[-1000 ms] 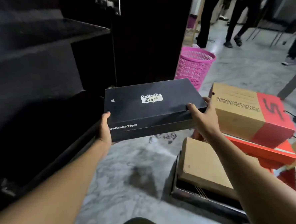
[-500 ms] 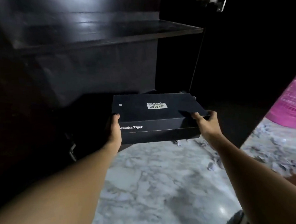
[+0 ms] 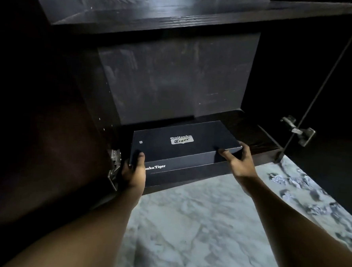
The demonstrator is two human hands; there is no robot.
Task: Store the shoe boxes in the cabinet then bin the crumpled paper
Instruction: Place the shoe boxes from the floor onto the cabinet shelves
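Note:
A black shoe box (image 3: 182, 152) with a silver Onitsuka Tiger label lies partly inside the bottom compartment of the dark cabinet (image 3: 173, 87), its near end sticking out over the front edge. My left hand (image 3: 133, 171) grips the box's near left corner, thumb on the lid. My right hand (image 3: 238, 161) holds the right end, thumb on the front face and fingers round the far side. A ball of crumpled paper (image 3: 277, 178) lies on the marble floor to the right of the cabinet front.
A dark shelf (image 3: 198, 17) spans the cabinet above the box. Metal hinges sit at the left (image 3: 113, 166) and on the open right door (image 3: 299, 130). Bare compartment floor (image 3: 251, 133) shows to the right of the box. Grey marble floor (image 3: 196, 227) lies below.
Both hands have carried the box forward and down from in front of the cabinet into the bottom compartment. The view has swung left and closer, so the pink basket is out of sight.

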